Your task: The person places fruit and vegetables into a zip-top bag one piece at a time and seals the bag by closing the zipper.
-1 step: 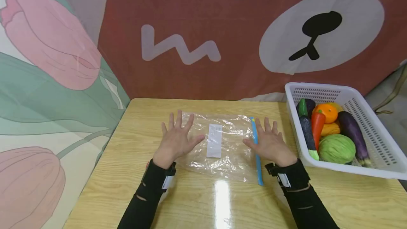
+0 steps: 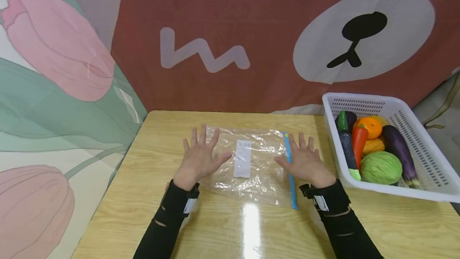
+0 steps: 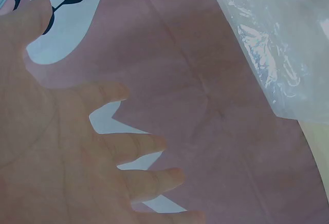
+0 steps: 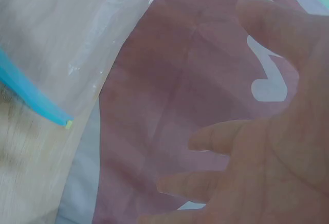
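Checked wooden table (image 2: 212,235): found clear bag (image 2: 264,167) lying flat, between left hand (image 2: 200,160) at its 9 o'clock and right hand (image 2: 306,161) at 3. Saw fingers (image 2: 202,136) spread wide, gripping nothing. Judged bag light, limp, slippery; best gripped by blue strip (image 2: 292,192), 3 o'clock edge.

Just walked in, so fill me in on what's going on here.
A person holds both hands, left hand and right hand, fingers spread, over a clear plastic bag lying on the wooden table. Neither hand grips anything. The bag has a white label and a blue strip along its right edge. To the right, a white basket holds vegetables, including a green cabbage and a red pepper.
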Available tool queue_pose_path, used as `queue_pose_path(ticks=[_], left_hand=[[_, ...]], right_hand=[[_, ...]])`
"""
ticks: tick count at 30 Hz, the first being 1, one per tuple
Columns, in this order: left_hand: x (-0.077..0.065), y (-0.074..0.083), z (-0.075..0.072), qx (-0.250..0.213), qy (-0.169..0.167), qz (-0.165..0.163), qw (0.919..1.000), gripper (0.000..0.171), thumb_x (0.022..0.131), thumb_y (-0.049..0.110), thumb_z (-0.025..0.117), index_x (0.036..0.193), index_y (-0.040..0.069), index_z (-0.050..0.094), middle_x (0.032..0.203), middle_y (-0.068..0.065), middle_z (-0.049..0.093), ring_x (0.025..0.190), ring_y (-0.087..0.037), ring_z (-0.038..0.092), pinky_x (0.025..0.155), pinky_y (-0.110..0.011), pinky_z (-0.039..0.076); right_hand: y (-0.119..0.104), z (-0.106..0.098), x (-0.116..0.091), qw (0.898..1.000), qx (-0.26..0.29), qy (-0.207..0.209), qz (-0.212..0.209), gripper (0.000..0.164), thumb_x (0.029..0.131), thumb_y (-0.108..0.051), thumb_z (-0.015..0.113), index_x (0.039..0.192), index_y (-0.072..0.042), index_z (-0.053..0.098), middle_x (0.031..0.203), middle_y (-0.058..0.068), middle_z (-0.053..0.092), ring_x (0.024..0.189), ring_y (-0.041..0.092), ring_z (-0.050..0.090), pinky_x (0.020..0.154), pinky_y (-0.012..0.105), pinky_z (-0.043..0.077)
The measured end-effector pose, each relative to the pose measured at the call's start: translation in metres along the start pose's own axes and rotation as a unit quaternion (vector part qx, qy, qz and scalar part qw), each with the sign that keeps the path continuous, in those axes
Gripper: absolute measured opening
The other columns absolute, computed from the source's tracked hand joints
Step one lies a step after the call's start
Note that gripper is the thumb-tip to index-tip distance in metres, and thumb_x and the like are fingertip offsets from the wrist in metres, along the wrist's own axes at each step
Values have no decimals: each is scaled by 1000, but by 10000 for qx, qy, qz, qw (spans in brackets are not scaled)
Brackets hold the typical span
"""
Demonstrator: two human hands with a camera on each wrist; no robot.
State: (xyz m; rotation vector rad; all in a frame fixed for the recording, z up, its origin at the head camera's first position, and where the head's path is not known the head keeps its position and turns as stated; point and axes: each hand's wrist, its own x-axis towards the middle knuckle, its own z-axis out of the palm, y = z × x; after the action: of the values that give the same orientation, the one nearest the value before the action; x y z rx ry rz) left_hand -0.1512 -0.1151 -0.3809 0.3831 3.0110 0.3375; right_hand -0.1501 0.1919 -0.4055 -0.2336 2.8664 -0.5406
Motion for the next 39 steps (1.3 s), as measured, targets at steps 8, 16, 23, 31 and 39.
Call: queue_pose_path(ticks=[8,16,23,31,39], left_hand=[[-3,-3,3,-14,13,-26,10000,84,86,69,40,152,22,19,154,-22,5,138,-46,0,102,-68,8],[-4,-3,4,-79,21,3,10000,84,86,70,40,152,22,20,155,-22,5,138,-47,0,102,-68,8],[-4,-1,2,-108,-85,-50,9999,84,86,69,41,152,23,19,155,-22,3,138,-46,-2,103,-68,7],[-5,3,1,-234,-268,249,9991,92,84,65,51,154,23,8,154,-24,6,137,-46,14,101,-63,25],[-9,13,7,-488,-871,367,9943,83,82,55,64,150,23,29,146,-20,30,128,-42,35,90,-54,43]], right_hand=[[0,4,-2,9999,-4,84,-147,99,88,-70,36,150,2,8,149,35,-2,131,59,-7,95,74,10],[-1,0,-2,9998,-83,135,-97,100,87,-70,38,150,2,9,149,35,-2,130,59,-7,97,73,9],[0,-2,-2,9999,-68,104,-76,100,87,-70,38,150,2,9,149,35,-2,130,59,-6,96,74,11],[4,-2,-1,9987,376,60,-332,93,91,-59,44,150,2,7,150,34,0,133,57,3,98,70,17],[9,5,2,9967,771,-253,6,87,93,-53,45,144,13,18,140,40,23,124,55,30,96,63,31]])
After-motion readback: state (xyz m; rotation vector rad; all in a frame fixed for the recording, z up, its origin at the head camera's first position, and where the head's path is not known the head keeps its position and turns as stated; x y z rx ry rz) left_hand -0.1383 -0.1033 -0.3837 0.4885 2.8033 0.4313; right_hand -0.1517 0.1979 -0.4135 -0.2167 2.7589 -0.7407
